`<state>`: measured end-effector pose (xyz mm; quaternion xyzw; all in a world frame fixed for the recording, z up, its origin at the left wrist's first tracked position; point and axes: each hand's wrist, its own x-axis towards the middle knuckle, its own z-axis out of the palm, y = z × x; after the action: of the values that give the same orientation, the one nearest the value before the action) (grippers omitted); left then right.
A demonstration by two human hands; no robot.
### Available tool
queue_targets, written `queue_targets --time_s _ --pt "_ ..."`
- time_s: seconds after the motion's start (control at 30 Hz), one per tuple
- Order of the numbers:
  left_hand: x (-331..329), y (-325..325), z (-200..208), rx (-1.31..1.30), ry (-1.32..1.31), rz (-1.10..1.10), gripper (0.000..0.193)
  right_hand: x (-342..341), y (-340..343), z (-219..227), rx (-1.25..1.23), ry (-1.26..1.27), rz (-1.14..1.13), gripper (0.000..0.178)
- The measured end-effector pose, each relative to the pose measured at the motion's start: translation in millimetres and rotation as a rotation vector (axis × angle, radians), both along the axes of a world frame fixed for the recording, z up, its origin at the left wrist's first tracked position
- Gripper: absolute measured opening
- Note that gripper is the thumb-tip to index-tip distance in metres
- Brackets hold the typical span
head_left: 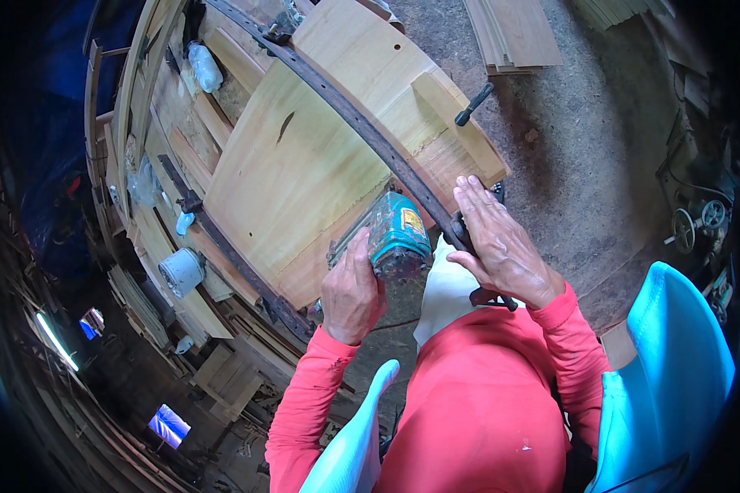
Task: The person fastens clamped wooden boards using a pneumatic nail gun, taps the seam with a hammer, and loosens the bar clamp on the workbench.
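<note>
A teal power tool with a worn, dusty body sits over the near edge of a pale wooden panel. My left hand is closed around its left side; its exact kind is unclear. My right hand has its fingers stretched out and together, palm down, over the near end of a long dark metal bar clamp. Its fingertips reach the panel's near right corner, beside a wooden strip. The clamp's bar runs diagonally across the panel. Below that hand, a dark clamp handle shows in part.
A second bar clamp crosses the panel's left end. A black-handled screw sticks out on the right. Beyond lie a white bucket, a plastic bottle, stacked boards, and a machine with handwheels.
</note>
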<state>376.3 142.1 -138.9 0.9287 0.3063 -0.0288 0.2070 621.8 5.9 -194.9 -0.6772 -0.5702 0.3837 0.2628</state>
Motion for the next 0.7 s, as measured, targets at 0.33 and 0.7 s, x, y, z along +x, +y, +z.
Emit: queue_targets --time_s 0.33,0.7 --pt "5.3 -3.9 2.5 0.019 0.041 0.005 0.063 2.3 2.0 3.4 -0.006 -0.002 0.017 0.098" --pt "10.4 -9.3 1.5 0.018 0.091 -0.031 0.055 2.6 6.9 10.1 -0.066 -0.018 0.05 0.097"
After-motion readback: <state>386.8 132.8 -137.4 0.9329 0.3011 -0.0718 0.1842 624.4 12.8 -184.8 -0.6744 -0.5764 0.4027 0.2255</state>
